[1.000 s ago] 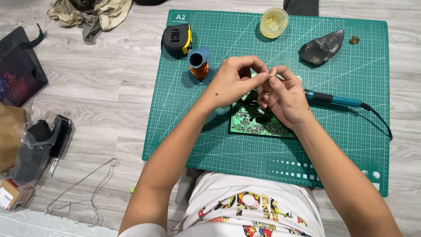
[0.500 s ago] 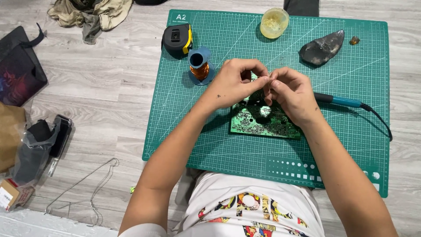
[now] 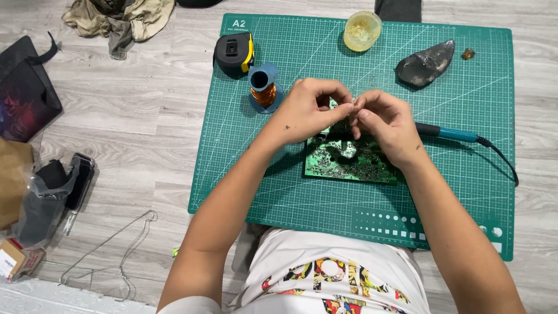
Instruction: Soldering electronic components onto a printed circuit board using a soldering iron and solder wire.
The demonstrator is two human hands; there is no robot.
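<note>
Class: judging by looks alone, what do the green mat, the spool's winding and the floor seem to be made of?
Cutting mat: likely matte rubbery plastic, with a printed grid. Spool winding: probably copper wire, with an orange metallic sheen. Floor: wood or wood-look laminate, with grey grain and plank seams.

Only 1 view exists: a head-worn camera looking almost straight down from above the person's torso. It faces the wooden floor (image 3: 145,116) and the green cutting mat (image 3: 279,192), whose far edge nears the frame's top. Both forearms enter from the bottom edge, close.
</note>
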